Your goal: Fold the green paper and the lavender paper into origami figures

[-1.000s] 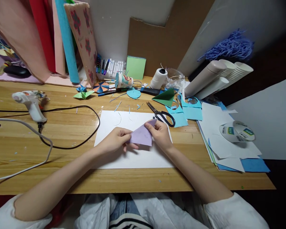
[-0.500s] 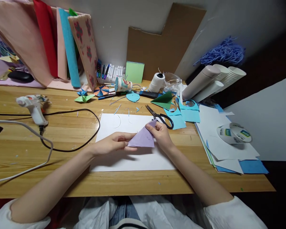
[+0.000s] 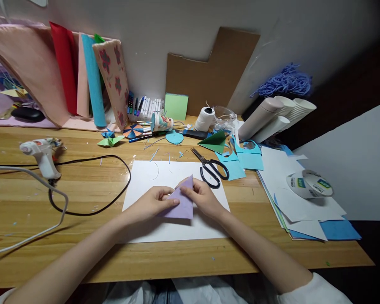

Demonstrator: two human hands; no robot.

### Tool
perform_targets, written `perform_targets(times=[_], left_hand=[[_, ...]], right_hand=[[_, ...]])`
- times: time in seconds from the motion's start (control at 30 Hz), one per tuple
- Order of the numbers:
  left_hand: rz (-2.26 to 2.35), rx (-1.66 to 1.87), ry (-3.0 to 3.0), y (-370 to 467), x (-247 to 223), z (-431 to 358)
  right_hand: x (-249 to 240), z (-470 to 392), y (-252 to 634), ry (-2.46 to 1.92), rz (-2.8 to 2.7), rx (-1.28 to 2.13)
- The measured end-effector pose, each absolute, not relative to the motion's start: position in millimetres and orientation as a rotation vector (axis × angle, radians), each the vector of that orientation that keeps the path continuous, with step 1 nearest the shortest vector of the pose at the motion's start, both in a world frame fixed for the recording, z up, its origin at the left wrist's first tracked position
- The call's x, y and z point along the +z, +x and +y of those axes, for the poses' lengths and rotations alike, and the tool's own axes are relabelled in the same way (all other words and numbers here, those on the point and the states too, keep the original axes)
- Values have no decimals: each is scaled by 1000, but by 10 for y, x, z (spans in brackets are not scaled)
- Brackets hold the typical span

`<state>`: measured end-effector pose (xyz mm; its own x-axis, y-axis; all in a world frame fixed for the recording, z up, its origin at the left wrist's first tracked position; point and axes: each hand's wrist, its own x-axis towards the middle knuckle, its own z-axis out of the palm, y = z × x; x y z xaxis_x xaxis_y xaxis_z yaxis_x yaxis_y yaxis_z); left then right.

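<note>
A folded triangle of purple paper (image 3: 183,206) is held between both hands above a white sheet (image 3: 139,234). My left hand (image 3: 156,202) grips its left side, the thumb lying on the front face and the other fingers mostly behind. My right hand (image 3: 204,196) pinches the slanted upper edge near the top corner, thumb in front. Black-handled scissors (image 3: 210,169) rest just beyond the right hand, partly on the white sheet, blades pointing away to the left.
A glue gun (image 3: 43,156) with a black cable lies left. Farther back are a thread spool (image 3: 204,119), a green folded paper (image 3: 213,142) and cut blue paper (image 3: 249,159). At right, a tape roll (image 3: 310,185) sits on stacked paper (image 3: 316,211); paper cups (image 3: 304,107) lean behind.
Both hands have drawn the purple paper slightly left and nearer. The left thumb has come onto the paper's front, and the scissors' handles now show fully. The camera view has tilted upward.
</note>
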<state>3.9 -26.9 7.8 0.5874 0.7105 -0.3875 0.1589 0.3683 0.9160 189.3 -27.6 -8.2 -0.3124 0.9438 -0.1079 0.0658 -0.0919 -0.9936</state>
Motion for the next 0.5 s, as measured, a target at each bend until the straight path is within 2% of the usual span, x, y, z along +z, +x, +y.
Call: perform_targets(times=[0.2, 0.5], left_hand=[[1103, 649, 1114, 29, 28, -213], [1082, 688, 1026, 16, 50, -199]], right_hand=[[-89, -253, 1937, -1091, -1431, 1741], [-39, -306, 1909, -1173, -1385, 1526]])
